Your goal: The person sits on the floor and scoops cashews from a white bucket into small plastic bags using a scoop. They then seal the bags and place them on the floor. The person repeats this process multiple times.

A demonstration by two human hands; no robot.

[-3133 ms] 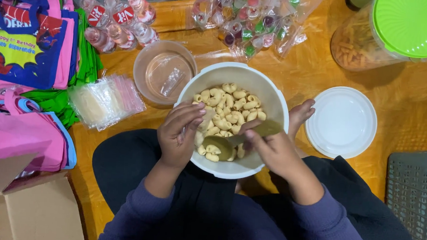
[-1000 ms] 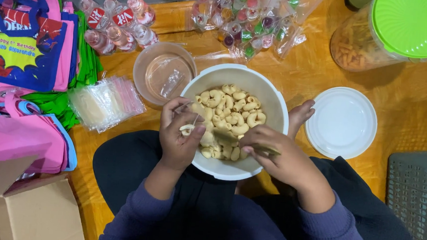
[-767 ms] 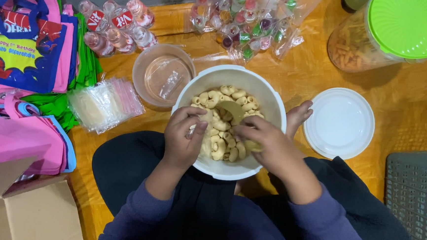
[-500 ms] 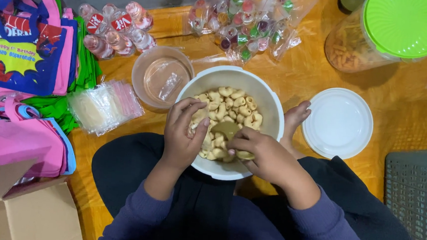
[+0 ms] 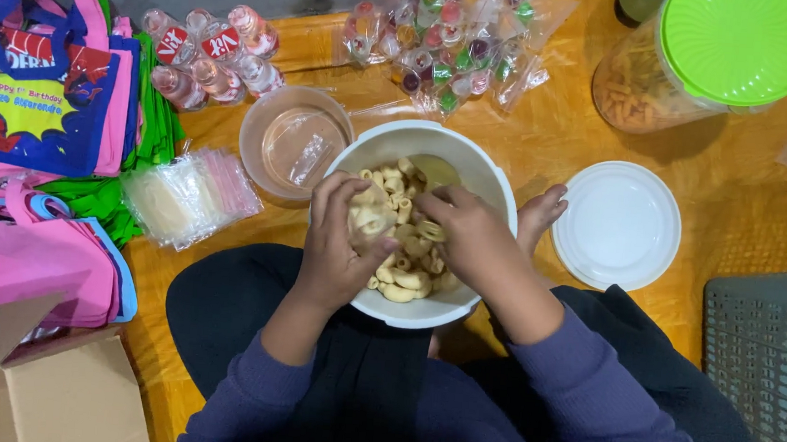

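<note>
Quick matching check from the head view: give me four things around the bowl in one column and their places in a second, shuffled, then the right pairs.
Things:
1. white flat lid
2. clear tub with a green lid
3. stack of small clear bags
4. cardboard box

Places:
A. bottom left corner
B. top right corner
C. on the mat just right of the white bowl
D. left of the bowl, beside the fabric bags

Pairs: 1-C, 2-B, 3-D, 4-A
</note>
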